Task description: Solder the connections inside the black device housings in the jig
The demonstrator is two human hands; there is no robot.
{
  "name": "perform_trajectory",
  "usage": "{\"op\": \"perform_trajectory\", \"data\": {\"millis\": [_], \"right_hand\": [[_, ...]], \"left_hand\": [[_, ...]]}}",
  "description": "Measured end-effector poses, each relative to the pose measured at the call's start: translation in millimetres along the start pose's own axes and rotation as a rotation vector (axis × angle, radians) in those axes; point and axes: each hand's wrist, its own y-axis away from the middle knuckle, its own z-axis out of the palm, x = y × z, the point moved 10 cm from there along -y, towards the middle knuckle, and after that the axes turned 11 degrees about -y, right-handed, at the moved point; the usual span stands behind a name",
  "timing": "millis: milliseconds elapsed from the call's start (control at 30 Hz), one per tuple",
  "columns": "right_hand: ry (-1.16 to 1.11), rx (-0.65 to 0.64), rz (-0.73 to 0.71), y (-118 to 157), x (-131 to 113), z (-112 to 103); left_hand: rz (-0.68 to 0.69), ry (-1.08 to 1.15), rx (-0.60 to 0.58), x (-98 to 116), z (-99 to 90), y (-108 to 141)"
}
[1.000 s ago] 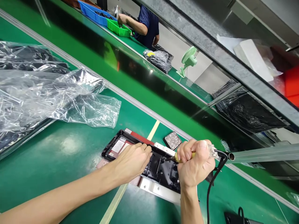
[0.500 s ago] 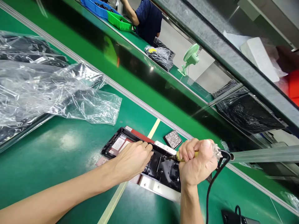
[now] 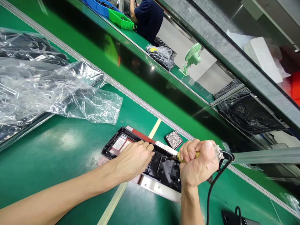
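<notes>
My right hand is wrapped round the yellow handle of a corded tool, whose dark tip points left over a black plastic housing. A black cable runs from the handle's back end. My left hand lies across the housing, its fingers bent at the far edge; what the fingertips hold, if anything, is hidden. Under the housing is a white fixture with a reddish board. Beyond it lies a small black block with a speckled top.
Clear plastic bags over dark panels cover the left. Behind the metal rail runs a green belt. Further back are a person in a dark shirt, a green bin and a fan. A metal post stands right.
The person's arm at the back has shifted. The cable behind my right hand hangs slightly differently. Both my hands and the tool stay nearly in place.
</notes>
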Motion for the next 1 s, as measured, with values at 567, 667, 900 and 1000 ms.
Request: {"op": "perform_trajectory", "data": {"millis": [567,667,900,1000], "right_hand": [[0.012,0.042,-0.003,2.4,-1.3,-1.8],[0.012,0.045,-0.004,2.4,-1.7,-1.4],[0.013,0.034,-0.003,3.3,-0.8,-1.3],[0.002,0.025,-0.002,3.5,0.5,-0.8]], "left_hand": [[-0.006,0.007,-0.031,-0.8,2.0,-0.8],[-0.006,0.005,-0.037,-0.4,1.3,-1.6],[-0.006,0.007,-0.009,0.2,-2.6,-1.8],[0.0,0.008,-0.005,1.1,-3.4,-1.6]]}}
